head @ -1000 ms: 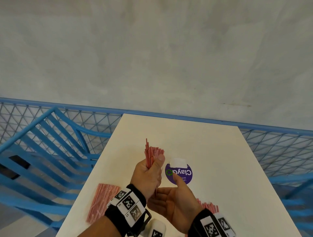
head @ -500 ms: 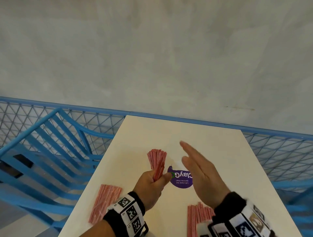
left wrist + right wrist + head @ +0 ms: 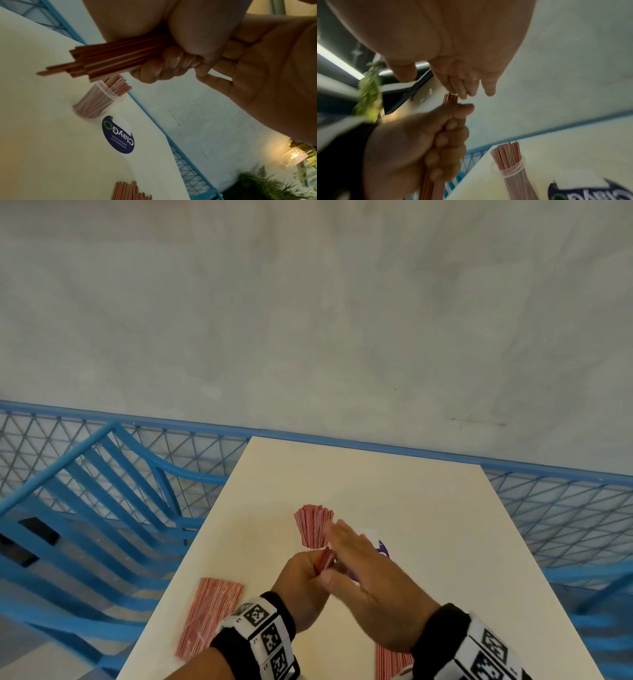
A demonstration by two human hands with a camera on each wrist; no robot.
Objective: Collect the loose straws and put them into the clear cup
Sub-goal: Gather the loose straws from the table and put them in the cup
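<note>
The clear cup (image 3: 313, 525) stands on the white table (image 3: 428, 525), packed with red-striped straws, and shows too in the wrist views (image 3: 101, 100) (image 3: 510, 169). Just in front of it my left hand (image 3: 301, 580) grips a bundle of straws (image 3: 323, 559) in its fist. In the left wrist view the bundle (image 3: 102, 58) points out over the cup. My right hand (image 3: 359, 570) is flat with straight fingers (image 3: 465, 88), and it touches the near end of the bundle (image 3: 451, 97). It holds nothing.
A loose pile of straws (image 3: 209, 618) lies at the table's near left. Another pile (image 3: 390, 662) lies partly under my right wrist. A purple round sticker (image 3: 382, 549) sits right of the cup. A blue mesh fence (image 3: 565, 508) and blue chair (image 3: 102, 508) flank the table.
My right hand, earlier cupped under the bundle and then raised open at the right, has swung left onto the bundle's end. My left hand has kept its grip and tilted the bundle toward the cup.
</note>
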